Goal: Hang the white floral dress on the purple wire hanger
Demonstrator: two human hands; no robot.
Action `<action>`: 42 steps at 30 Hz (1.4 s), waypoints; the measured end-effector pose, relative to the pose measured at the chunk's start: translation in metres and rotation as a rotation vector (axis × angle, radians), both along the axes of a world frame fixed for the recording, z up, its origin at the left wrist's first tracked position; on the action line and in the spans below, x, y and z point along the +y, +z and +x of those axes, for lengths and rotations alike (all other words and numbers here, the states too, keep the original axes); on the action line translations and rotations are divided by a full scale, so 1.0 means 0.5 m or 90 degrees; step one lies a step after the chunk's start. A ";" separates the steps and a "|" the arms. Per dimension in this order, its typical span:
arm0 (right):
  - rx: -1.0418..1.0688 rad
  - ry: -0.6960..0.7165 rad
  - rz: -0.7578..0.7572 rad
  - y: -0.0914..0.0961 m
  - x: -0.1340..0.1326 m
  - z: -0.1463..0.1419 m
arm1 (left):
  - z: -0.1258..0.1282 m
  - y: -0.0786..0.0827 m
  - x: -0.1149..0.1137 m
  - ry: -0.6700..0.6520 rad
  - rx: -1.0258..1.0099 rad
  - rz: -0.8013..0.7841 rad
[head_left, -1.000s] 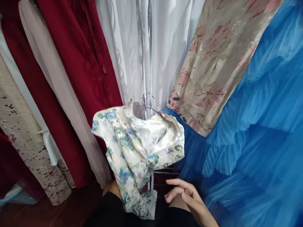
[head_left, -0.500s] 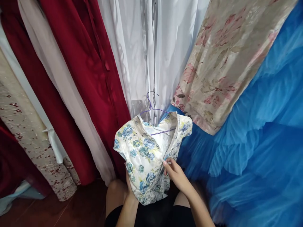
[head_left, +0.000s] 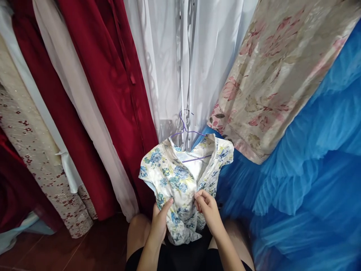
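Note:
A short-sleeved white blouse (head_left: pixel 180 180) with blue and yellow flowers hangs on a thin purple hanger (head_left: pixel 184 130) above my lap. My left hand (head_left: pixel 160 220) grips the blouse's left side, its thumb on the front and the other fingers hidden behind the cloth. With thumb and fingers closed, my right hand (head_left: pixel 206 206) pinches the front edge below the V-neck. The hanger's hook stands up in front of white cloth; whether it hangs on anything I cannot tell.
White drapes (head_left: pixel 166 67) hang straight ahead. Dark red cloth (head_left: pixel 113 94) and a pale pink length (head_left: pixel 84 113) are to the left. At right hang a beige floral garment (head_left: pixel 259 86) and blue tulle (head_left: pixel 316 180). Brown tiles (head_left: pixel 98 244) show below.
My left hand has come round to the front, its thumb now over the blouse and bunching the cloth. My right hand keeps its pinch. The whole view has shifted slightly.

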State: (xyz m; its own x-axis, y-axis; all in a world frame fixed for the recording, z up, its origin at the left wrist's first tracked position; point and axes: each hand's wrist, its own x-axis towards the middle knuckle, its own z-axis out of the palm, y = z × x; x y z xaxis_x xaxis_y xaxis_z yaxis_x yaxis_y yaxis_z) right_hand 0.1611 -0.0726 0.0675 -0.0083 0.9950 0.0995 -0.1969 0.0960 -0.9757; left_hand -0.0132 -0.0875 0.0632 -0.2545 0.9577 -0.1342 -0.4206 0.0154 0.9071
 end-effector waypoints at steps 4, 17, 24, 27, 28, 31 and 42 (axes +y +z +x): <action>0.009 0.012 -0.047 -0.015 -0.019 0.020 | -0.042 -0.049 0.027 0.315 0.170 0.117; 0.013 0.031 -0.038 0.033 -0.018 -0.034 | 0.119 -0.062 0.016 -0.013 0.347 0.215; 0.118 -0.041 0.013 0.155 0.107 -0.023 | 0.092 -0.063 0.029 -0.069 0.502 0.279; 0.130 -0.028 0.074 0.227 0.186 -0.025 | 0.093 -0.090 0.028 -0.082 0.522 0.270; 0.138 -0.032 0.089 0.248 0.207 -0.026 | 0.093 -0.100 0.027 -0.088 0.525 0.265; 0.150 -0.034 0.107 0.292 0.240 -0.032 | 0.083 -0.116 0.032 -0.112 0.538 0.256; -0.038 -0.024 0.212 0.289 0.198 -0.025 | 0.008 0.293 0.217 -0.018 0.695 0.554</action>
State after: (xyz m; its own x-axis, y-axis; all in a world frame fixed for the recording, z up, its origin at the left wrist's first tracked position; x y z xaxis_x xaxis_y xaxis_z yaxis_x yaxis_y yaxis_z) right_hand 0.1487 0.0262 0.2122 0.0124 0.9078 0.4192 -0.1305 0.4171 -0.8994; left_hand -0.0093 0.0211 0.2097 0.1771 0.6367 0.7505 0.4878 -0.7191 0.4950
